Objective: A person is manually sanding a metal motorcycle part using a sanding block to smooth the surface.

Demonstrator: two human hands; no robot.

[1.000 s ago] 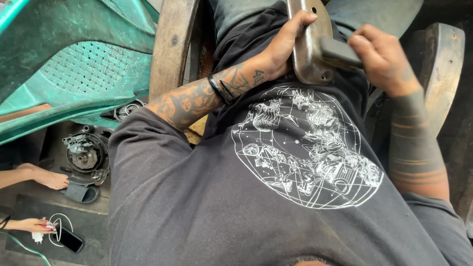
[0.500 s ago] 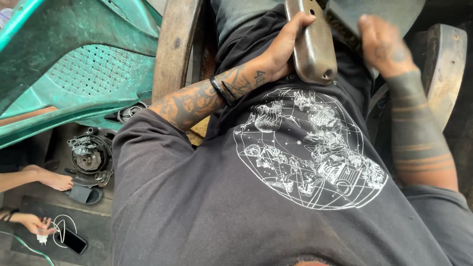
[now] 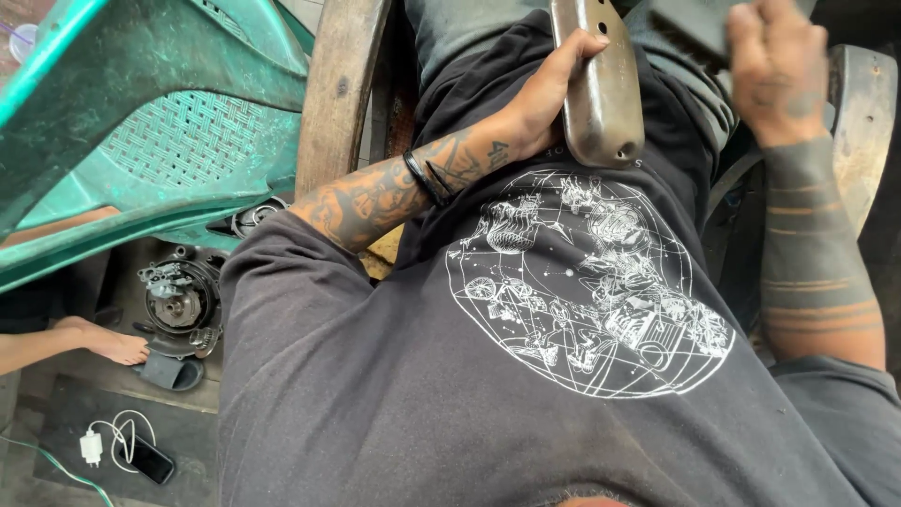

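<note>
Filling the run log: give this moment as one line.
left hand: grips metal cover on lap | right hand: blurred, holds dark brush | floor: phone

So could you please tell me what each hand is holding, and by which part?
The left hand grips the long grey metal part along its left edge, near the middle. The right hand closes over a dark brush-like tool; blur hides the exact hold.

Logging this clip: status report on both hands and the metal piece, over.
Left hand gripping the grey metal cover against the lap. Right hand blurred, closed on a dark brush at the cover's top. Nothing in the way.
</note>
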